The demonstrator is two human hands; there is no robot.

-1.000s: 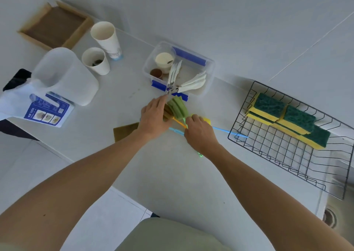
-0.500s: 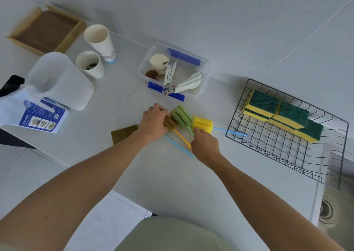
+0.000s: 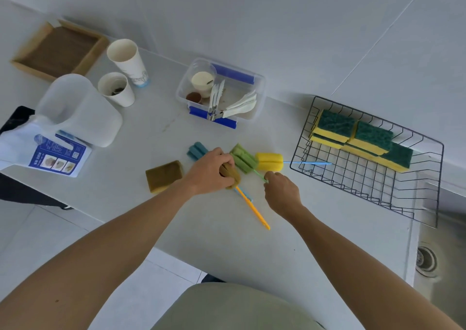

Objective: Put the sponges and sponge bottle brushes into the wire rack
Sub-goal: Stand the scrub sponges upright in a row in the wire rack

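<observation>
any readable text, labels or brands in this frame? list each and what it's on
Nothing reads clearly enough to quote.
White bag's blue label: printed lines, small product pictures and a QR-like square, all too small and blurred to read.
Tall paper cup: faint grey print near its base, illegible.
Wire rack, green-and-yellow sponges, sponge bottle brushes, clear plastic box: no visible text.

sponges [image 3: 363,138] lie in the wire rack [image 3: 426,203] — brushes [image 3: 248,159] left, on the counter [image 3: 222,234].
</observation>
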